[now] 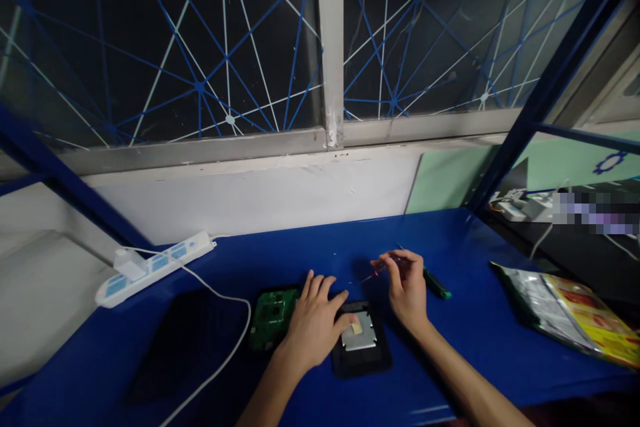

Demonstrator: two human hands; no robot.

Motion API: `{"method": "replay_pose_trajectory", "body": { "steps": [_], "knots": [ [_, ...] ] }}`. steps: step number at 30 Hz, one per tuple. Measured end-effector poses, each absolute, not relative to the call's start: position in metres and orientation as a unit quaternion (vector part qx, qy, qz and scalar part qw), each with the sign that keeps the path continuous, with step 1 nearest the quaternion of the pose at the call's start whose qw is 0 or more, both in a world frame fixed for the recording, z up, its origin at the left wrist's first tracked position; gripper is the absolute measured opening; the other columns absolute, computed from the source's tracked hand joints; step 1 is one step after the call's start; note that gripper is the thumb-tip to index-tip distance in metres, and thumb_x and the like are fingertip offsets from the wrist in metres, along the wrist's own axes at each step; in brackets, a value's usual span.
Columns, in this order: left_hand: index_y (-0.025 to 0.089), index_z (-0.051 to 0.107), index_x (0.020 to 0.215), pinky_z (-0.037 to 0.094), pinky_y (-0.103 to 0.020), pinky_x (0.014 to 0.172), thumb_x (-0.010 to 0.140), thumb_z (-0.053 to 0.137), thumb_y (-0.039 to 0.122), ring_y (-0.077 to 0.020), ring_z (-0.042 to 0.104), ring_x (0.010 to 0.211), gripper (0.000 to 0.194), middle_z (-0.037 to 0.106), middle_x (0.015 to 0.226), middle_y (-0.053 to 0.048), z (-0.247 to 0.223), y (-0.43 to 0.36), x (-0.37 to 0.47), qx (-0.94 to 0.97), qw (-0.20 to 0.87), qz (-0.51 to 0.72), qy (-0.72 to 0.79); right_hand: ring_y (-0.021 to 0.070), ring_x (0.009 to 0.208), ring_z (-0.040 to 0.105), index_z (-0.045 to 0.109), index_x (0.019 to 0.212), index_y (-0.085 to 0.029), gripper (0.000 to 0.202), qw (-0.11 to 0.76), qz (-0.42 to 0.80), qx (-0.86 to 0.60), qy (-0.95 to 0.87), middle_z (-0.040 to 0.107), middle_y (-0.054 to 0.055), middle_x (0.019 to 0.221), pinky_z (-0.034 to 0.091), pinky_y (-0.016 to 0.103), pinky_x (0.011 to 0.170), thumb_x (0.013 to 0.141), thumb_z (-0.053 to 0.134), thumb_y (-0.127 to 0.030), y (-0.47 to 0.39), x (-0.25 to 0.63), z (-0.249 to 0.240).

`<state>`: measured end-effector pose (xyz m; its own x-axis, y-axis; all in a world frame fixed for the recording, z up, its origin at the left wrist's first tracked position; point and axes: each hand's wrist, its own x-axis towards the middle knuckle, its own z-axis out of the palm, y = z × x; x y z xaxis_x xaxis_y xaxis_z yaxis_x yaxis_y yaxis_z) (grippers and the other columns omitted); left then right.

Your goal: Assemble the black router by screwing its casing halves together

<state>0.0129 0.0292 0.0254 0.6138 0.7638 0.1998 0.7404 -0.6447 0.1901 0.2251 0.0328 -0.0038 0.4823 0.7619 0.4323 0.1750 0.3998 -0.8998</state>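
My left hand (315,320) lies palm down with fingers spread, between a green circuit board (273,313) and a black flat device part (363,363). Its thumb rests on the silver metal plate (367,337) of that part, beside a small yellowish patch (357,326). My right hand (406,283) is closed round a screwdriver (377,271), whose thin shaft points left above the blue table. The shaft's tip is apart from the device. Behind the right hand lies a second tool with a green handle (437,283); its middle is hidden by the fingers.
A white power strip (155,270) with a plug in it lies at the back left, its white cable (247,313) curving toward the front. A dark flat panel (167,347) lies left. A yellow and silver foil bag (565,310) sits at right. Blue frame posts (515,100) flank the table.
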Motion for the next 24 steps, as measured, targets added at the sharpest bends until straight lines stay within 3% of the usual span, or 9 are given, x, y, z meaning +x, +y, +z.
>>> {"method": "replay_pose_trajectory", "body": {
  "steps": [7,17,24],
  "knots": [
    [0.023,0.061,0.136,0.025,-0.064,0.119,0.100,0.051,0.055,-0.0359,0.046,0.136,0.049,0.058,0.141,-0.011,0.029,0.032,-0.004,0.889,0.012,0.116,0.443,0.0206,0.078,0.077,0.047,0.107,-0.024,0.024,0.690,0.218,-0.505,-0.471,0.071,0.003,0.091,0.060,0.034,0.072,0.094,0.061,-0.038,0.031,0.224,0.000],
    [0.029,0.057,0.139,0.032,-0.064,0.116,0.099,0.057,0.051,-0.0336,0.045,0.136,0.046,0.058,0.140,-0.008,0.031,0.018,0.000,0.906,0.075,0.108,0.402,0.0174,0.068,0.075,0.048,0.112,-0.024,0.027,0.675,0.220,-0.498,-0.498,0.070,0.002,0.092,0.061,0.031,0.066,0.094,0.062,-0.037,0.028,0.223,0.001],
    [0.033,0.063,0.134,0.032,-0.065,0.115,0.098,0.061,0.048,-0.0356,0.046,0.135,0.040,0.058,0.140,-0.008,0.026,0.023,0.005,0.909,0.032,0.100,0.404,0.0170,0.067,0.075,0.050,0.113,-0.024,0.025,0.665,0.212,-0.507,-0.506,0.071,0.002,0.091,0.060,0.031,0.065,0.095,0.060,-0.038,0.027,0.224,0.005]
  ]
}}
